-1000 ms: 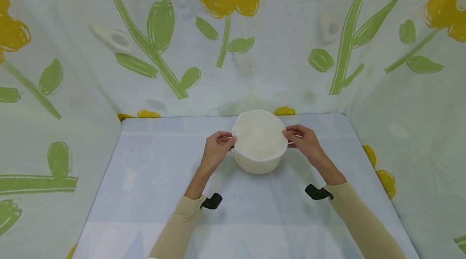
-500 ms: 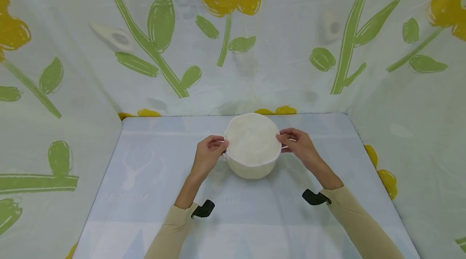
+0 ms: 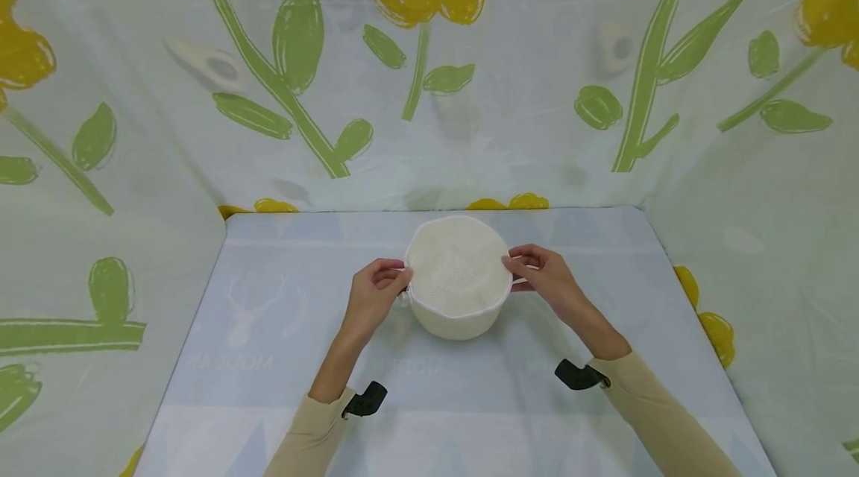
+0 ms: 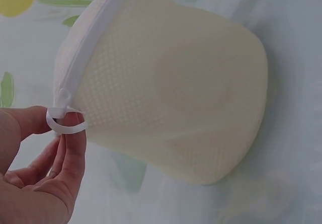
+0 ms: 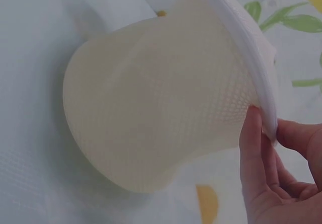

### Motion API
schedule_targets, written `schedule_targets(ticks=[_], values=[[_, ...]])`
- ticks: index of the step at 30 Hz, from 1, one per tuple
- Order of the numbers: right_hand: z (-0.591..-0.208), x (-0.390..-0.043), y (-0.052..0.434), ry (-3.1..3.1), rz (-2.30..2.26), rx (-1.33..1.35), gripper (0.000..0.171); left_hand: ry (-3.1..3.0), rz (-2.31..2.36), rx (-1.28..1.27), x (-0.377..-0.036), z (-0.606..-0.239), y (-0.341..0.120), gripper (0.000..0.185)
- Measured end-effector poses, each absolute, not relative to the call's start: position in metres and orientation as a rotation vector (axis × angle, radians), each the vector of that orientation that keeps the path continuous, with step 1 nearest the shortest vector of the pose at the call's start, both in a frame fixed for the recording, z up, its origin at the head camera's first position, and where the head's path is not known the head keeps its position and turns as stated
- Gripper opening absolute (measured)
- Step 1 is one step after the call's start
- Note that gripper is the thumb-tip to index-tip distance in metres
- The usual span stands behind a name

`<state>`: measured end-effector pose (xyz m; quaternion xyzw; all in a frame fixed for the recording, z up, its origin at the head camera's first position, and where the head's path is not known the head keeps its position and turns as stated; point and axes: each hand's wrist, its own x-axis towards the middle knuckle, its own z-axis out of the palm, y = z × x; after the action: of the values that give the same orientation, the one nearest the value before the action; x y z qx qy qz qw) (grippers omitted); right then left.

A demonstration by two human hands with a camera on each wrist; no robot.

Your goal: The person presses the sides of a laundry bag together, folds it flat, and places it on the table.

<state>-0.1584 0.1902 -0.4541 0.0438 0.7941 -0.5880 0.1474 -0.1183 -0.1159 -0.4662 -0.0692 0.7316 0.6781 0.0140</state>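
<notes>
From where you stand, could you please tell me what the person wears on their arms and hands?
Both arms wear long beige sleeves, the left sleeve and the right sleeve. A black clip-like mount sits at each cuff, the left mount and the right mount. The left hand and right hand are bare, without gloves.

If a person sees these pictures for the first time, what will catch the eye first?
First, the cream mesh pouch, round and zipped, held at the middle of the pale table. The left hand pinches its white zipper ring; the right hand pinches the opposite rim. Behind, a curtain with big yellow flowers surrounds the table.
</notes>
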Motion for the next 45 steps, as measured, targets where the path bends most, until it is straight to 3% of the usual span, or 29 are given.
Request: schedule_targets(ticks=[27, 45], values=[[-0.471, -0.145, 0.182, 2.207, -1.731, 0.063, 0.043, 2.294, 2.087, -0.343, -0.104, -0.468, -0.122, 0.031], [-0.489, -0.142, 0.177, 2.209, -1.72, 0.04, 0.034, 2.349, 2.024, -0.37, -0.103, -0.489, -0.12, 0.024]])
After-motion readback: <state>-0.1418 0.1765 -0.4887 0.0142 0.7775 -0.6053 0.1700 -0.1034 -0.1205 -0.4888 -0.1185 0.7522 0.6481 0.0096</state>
